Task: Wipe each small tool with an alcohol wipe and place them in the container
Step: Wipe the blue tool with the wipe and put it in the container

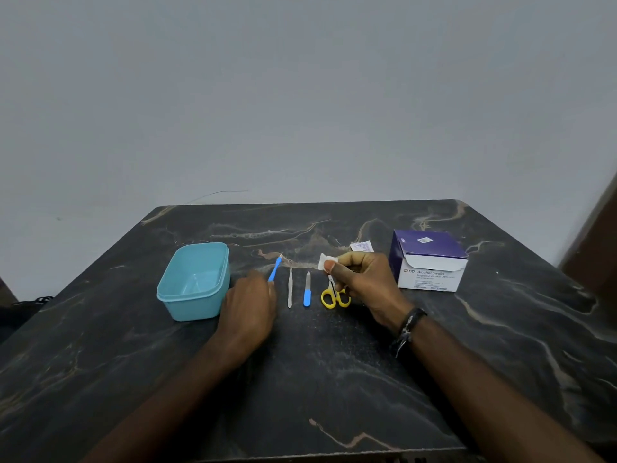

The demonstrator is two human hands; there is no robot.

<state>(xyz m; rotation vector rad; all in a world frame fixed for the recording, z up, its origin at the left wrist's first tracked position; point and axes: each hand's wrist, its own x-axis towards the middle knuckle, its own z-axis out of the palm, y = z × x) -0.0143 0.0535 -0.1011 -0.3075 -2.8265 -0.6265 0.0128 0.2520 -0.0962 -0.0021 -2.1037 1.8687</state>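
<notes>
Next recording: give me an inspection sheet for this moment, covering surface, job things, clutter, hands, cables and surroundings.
Surface: dark marbled table, pale veins.
Job's things: teal container at left, no tools visible inside; blue-handled pick; metal tool; blue-handled file; yellow scissors, partly behind the right hand; white wipe; swab box, flap open.
Clutter: torn wipe packet beside the box.
Hands: left hand at the pick's handle, grip hidden; right hand pinches the wipe above the table; dark wristband.
Cables: nothing seen.
Surroundings: plain grey wall; brown edge at far right.
</notes>
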